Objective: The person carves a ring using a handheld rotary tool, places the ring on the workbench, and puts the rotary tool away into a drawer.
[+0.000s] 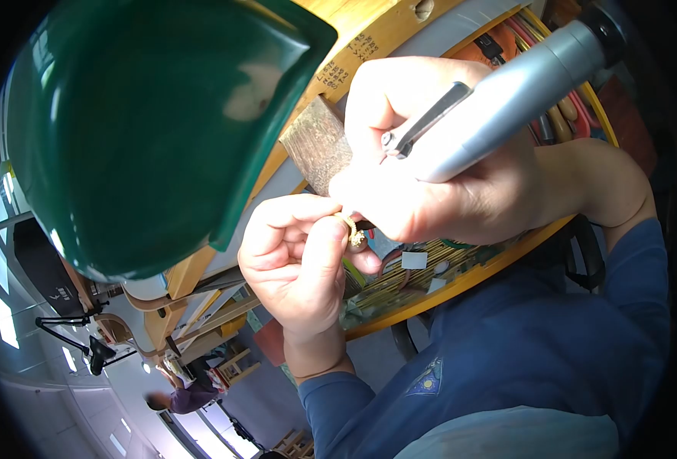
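Observation:
A small gold ring (356, 239) with a beaded or stone-studded top is pinched between the thumb and fingers of my left hand (296, 260). My right hand (445, 168) is wrapped round a thick silver pen-shaped handpiece (537, 88) with a metal lever on its side. Its tip is hidden by my fingers close to the ring, so contact cannot be made out. Both hands meet beside a worn wooden block (317, 144) at the bench edge. Strong light washes out part of my right hand.
A large green lamp shade (147, 130) fills the upper left. Below my hands lies a wood-rimmed tray (468, 274) with small pieces. Tools lie in a drawer (607, 115) at upper right. Another person (189, 396) is in the background, near a black lamp arm (97, 352).

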A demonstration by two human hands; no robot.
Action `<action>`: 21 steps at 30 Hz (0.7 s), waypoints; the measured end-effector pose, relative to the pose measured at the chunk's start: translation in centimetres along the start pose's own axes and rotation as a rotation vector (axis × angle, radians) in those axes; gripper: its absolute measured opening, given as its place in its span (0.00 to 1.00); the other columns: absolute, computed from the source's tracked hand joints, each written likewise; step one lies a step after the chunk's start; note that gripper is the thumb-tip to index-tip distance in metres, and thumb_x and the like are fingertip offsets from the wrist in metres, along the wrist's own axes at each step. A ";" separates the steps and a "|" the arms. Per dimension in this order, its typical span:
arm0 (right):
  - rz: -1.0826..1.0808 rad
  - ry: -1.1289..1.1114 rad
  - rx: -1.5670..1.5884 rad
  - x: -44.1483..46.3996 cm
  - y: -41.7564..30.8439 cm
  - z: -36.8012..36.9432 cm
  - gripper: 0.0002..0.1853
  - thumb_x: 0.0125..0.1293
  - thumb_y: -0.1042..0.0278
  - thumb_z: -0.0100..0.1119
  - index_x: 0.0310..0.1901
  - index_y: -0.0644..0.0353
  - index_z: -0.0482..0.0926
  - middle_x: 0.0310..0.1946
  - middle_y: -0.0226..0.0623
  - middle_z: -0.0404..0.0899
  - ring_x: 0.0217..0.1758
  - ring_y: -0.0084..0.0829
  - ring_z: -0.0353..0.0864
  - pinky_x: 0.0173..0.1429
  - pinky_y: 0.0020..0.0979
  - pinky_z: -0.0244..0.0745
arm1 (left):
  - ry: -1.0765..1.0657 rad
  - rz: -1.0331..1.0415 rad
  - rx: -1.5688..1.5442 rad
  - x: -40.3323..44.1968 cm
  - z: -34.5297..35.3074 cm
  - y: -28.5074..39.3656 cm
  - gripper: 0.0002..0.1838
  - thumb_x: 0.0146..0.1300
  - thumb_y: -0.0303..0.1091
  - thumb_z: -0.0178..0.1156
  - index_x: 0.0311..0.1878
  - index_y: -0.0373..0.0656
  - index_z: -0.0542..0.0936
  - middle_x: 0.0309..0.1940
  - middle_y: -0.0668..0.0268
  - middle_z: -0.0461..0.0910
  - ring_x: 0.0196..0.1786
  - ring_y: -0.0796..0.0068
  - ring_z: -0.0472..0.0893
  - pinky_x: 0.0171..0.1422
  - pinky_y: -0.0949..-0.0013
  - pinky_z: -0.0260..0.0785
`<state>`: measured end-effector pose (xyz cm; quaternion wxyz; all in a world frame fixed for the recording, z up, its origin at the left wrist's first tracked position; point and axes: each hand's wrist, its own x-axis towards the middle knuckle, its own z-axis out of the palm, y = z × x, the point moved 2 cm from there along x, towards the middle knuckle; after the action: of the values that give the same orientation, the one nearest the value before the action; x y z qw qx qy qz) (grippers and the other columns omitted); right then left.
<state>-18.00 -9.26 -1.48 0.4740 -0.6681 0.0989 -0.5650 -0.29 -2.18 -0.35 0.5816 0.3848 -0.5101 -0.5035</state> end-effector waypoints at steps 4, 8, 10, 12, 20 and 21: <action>-0.043 -0.021 -0.025 -0.2 0.4 -0.1 0.18 0.58 0.60 0.71 0.33 0.68 0.75 0.29 0.33 0.75 0.29 0.18 0.74 0.31 0.22 0.68 | 0.006 -0.003 0.036 -0.2 0.0 0.0 0.07 0.64 0.15 0.54 0.45 0.30 0.75 0.33 0.52 0.84 0.24 0.74 0.83 0.28 0.77 0.77; -0.007 -0.006 0.007 -0.2 0.1 0.0 0.18 0.59 0.61 0.71 0.34 0.68 0.75 0.29 0.34 0.76 0.29 0.18 0.75 0.31 0.22 0.69 | 0.039 0.025 0.102 -0.1 0.2 -0.2 0.04 0.66 0.19 0.54 0.44 0.31 0.74 0.30 0.51 0.82 0.20 0.74 0.80 0.24 0.77 0.75; -0.047 -0.026 -0.066 -0.1 0.0 -0.2 0.18 0.59 0.62 0.71 0.35 0.69 0.75 0.29 0.34 0.76 0.29 0.18 0.75 0.31 0.22 0.69 | 0.017 0.017 0.038 0.0 0.3 0.0 0.07 0.64 0.14 0.54 0.44 0.31 0.75 0.32 0.53 0.84 0.24 0.73 0.83 0.29 0.76 0.78; -0.076 -0.033 -0.084 -0.2 0.2 -0.2 0.18 0.59 0.62 0.71 0.35 0.69 0.75 0.30 0.34 0.76 0.29 0.18 0.76 0.31 0.22 0.69 | 0.019 0.004 0.029 -0.1 0.3 0.0 0.07 0.64 0.14 0.53 0.44 0.31 0.75 0.32 0.53 0.84 0.24 0.73 0.83 0.29 0.76 0.78; -0.041 -0.013 -0.030 -0.2 0.2 0.1 0.18 0.58 0.62 0.71 0.35 0.68 0.74 0.30 0.35 0.76 0.29 0.19 0.76 0.32 0.22 0.69 | 0.003 0.044 0.096 0.0 0.2 -0.1 0.05 0.66 0.19 0.55 0.44 0.31 0.74 0.33 0.50 0.82 0.21 0.74 0.80 0.25 0.77 0.76; -0.032 -0.017 -0.024 -0.2 0.2 0.0 0.18 0.58 0.61 0.71 0.35 0.68 0.74 0.29 0.35 0.76 0.29 0.19 0.76 0.32 0.23 0.69 | 0.007 0.028 0.053 0.0 0.2 -0.1 0.06 0.65 0.17 0.54 0.45 0.30 0.74 0.33 0.51 0.83 0.22 0.74 0.82 0.27 0.76 0.77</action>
<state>-17.96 -9.18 -1.75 0.4577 -0.6800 0.0907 -0.5656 -0.46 -2.17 -0.42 0.5800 0.3946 -0.5266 -0.4801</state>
